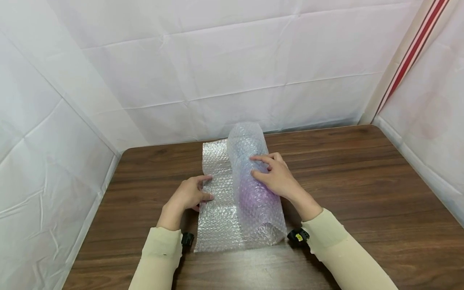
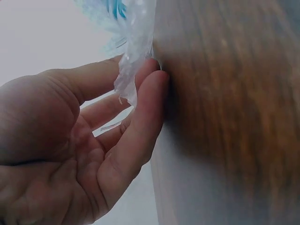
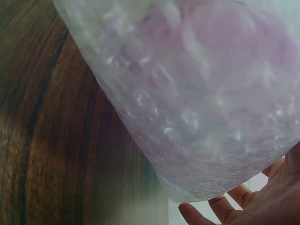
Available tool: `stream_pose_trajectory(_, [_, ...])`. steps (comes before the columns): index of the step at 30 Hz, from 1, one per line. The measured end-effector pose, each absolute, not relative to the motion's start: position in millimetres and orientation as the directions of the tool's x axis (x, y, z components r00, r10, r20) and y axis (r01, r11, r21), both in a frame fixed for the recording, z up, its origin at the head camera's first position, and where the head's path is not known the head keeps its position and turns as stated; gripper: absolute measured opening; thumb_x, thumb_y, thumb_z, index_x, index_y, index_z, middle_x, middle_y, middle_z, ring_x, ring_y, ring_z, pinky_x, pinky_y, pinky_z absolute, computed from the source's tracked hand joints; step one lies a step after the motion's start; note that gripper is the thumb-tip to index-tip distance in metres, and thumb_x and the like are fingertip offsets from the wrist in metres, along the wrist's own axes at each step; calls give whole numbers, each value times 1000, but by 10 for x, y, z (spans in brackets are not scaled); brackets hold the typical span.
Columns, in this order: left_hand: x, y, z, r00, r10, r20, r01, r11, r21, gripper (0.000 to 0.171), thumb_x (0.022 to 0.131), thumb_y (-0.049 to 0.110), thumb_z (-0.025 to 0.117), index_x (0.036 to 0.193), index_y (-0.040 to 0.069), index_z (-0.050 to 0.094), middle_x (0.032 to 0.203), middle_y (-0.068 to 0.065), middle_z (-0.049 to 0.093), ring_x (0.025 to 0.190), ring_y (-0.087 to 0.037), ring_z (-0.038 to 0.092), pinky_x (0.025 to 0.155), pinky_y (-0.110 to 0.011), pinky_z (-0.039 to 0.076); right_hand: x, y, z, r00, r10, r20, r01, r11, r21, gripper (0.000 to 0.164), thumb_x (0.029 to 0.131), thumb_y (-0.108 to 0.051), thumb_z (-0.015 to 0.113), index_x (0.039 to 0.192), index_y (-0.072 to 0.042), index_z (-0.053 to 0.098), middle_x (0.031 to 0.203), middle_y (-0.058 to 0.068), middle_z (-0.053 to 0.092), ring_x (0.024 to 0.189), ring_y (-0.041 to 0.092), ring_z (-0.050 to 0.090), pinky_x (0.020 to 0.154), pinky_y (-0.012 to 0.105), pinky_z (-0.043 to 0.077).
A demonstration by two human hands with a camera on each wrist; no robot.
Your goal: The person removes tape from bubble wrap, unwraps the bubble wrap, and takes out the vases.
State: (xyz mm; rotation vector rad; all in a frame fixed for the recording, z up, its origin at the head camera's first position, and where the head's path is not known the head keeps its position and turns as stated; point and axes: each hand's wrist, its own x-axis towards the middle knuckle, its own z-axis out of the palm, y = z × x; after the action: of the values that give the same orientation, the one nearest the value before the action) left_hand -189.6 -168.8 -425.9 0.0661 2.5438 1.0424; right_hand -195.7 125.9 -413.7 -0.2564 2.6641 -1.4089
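A sheet of clear bubble wrap (image 1: 219, 229) lies on the table, its right part rolled around something that shows purple (image 1: 256, 196) and bluish through the layers. What is inside is blurred by the wrap. At the sheet's left edge my left hand (image 1: 186, 194) has its thumb and fingers on either side of the film. In the left wrist view the ragged wrap edge (image 2: 129, 77) sits between those fingers. My right hand (image 1: 278, 176) rests on top of the wrapped bundle (image 3: 201, 108), thumb and index finger extended over it. The right wrist view shows its fingers spread beside the wrap.
The brown wooden table (image 1: 348, 169) has rounded far corners. White sheeting (image 1: 217, 68) hangs behind and on both sides, and the wrap's far end reaches the table's back edge. A red-striped strip (image 1: 413, 60) runs up the back right corner.
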Motion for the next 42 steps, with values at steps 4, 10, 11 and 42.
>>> stream_pose_trajectory(4, [-1895, -1696, -4267, -918, 203, -340, -106, 703, 704, 65, 94, 13, 78, 153, 20, 52, 85, -11, 58, 63, -20, 63, 57, -35, 62, -1945, 1283, -4127, -978, -207, -30, -93, 559, -824, 47, 97, -38, 68, 143, -29, 62, 134, 12, 42, 109, 28, 42, 78, 37, 42])
stream_pose_trajectory(10, [-1891, -1709, -4260, -914, 212, -345, -111, 688, 717, 61, 96, 12, 75, 153, 20, 53, 88, -11, 56, 65, -20, 61, 58, -36, 63, -1939, 1298, -4117, -976, -213, -36, -93, 564, -821, 48, 97, -38, 68, 144, -29, 62, 132, 11, 42, 107, 28, 42, 76, 37, 43])
stream_pose_trajectory(11, [-1891, -1709, -4259, -915, 209, -346, -113, 689, 716, 61, 96, 13, 75, 153, 20, 53, 88, -11, 56, 66, -21, 61, 58, -36, 63, -1941, 1299, -4118, -976, -213, -34, -95, 566, -819, 48, 97, -38, 68, 144, -29, 62, 132, 11, 42, 107, 27, 42, 76, 37, 43])
stream_pose_trajectory(42, [-1898, -1715, -4259, -909, 202, -365, -151, 656, 740, 57, 96, 11, 75, 149, 19, 57, 122, -19, 64, 78, -21, 66, 60, -37, 63, -1934, 1275, -3874, -963, -266, -44, -183, 764, -619, 45, 99, -44, 62, 143, -34, 63, 140, 14, 50, 111, 30, 61, 81, 42, 51])
